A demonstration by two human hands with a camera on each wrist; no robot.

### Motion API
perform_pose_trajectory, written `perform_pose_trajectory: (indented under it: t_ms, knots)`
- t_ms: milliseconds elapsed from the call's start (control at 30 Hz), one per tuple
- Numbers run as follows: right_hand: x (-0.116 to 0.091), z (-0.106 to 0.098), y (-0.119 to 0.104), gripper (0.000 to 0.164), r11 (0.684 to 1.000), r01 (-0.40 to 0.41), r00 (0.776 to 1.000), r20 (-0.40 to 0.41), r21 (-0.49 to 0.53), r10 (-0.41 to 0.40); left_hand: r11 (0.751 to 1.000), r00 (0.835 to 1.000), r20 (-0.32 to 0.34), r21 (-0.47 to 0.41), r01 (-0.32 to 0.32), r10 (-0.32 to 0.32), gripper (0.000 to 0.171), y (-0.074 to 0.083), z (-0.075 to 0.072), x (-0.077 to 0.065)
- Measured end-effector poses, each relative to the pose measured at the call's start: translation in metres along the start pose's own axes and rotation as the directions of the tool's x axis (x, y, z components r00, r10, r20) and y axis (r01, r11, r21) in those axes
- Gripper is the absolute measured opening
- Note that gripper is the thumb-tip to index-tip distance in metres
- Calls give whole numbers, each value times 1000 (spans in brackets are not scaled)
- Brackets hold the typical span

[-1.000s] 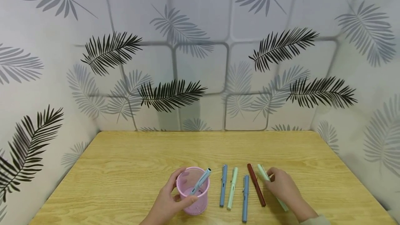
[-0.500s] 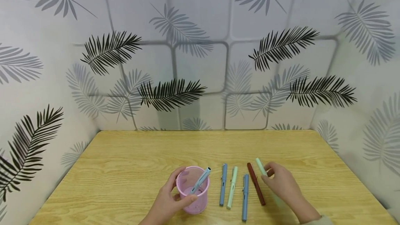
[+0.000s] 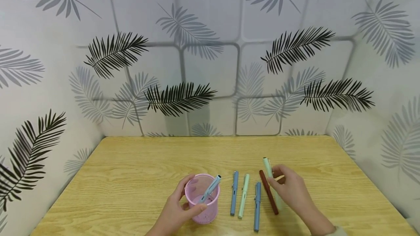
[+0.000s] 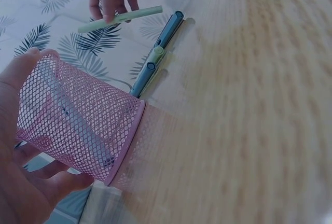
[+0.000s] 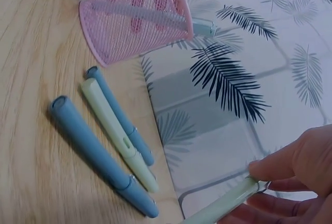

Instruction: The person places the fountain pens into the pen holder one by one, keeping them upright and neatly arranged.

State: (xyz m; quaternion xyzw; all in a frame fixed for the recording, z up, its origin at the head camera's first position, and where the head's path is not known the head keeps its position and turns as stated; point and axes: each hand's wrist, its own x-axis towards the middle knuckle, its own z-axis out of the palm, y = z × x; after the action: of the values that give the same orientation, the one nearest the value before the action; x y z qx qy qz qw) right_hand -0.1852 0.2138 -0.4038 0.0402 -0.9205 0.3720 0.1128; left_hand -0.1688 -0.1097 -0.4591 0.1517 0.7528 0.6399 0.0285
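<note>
My left hand (image 3: pixel 178 207) holds the pink mesh pen cup (image 3: pixel 205 214) upright on the table, thumb and fingers around its side. A light blue pen (image 3: pixel 210 189) leans inside it, its end past the rim. My right hand (image 3: pixel 293 188) pinches a pale green pen (image 3: pixel 267 166) between thumb and fingers, raised off the table in the left wrist view. Just left of that hand lies a dark red pen (image 3: pixel 269 194). A second pale green pen (image 3: pixel 244 196) lies between two blue pens, one on its left (image 3: pixel 234 194) and one on its right (image 3: pixel 257 207).
The wood-grain table (image 3: pixel 137 163) ends at a wall covering (image 3: pixel 210 65) printed with leaves, which also rises on the left and right sides. The row of lying pens sits between the cup and my right hand.
My right hand has picked the pale green pen up off the table, moving up and slightly left as the pen turns more upright. My left hand and the cup stay in place.
</note>
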Motion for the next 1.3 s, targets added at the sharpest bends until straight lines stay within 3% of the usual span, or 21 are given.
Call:
perform_pose_trajectory:
  t_ms: [167,367,700,900,1167,1300]
  knots:
    - [-3,3,-12,19,994,78,994,-83,71,-72,1000,1000,-8,-5,-5,5,75,1,0,0]
    - [-6,8,-24,21,961,234,958,-204,146,-202,1000,1000,-9,-8,-7,7,77,1,0,0]
    - [-9,12,-43,22,906,306,936,-265,291,-231,1000,1000,-5,4,-22,22,74,4,0,0]
    - [-9,18,-51,24,861,349,923,-295,369,-248,999,999,-7,-15,-32,32,75,1,0,-1]
    - [-6,24,-64,28,794,470,867,-368,386,-334,999,999,-12,8,-37,37,75,0,1,-1]
    - [-5,29,-71,29,739,503,859,-356,448,-369,999,999,-6,15,-40,40,76,0,0,-1]
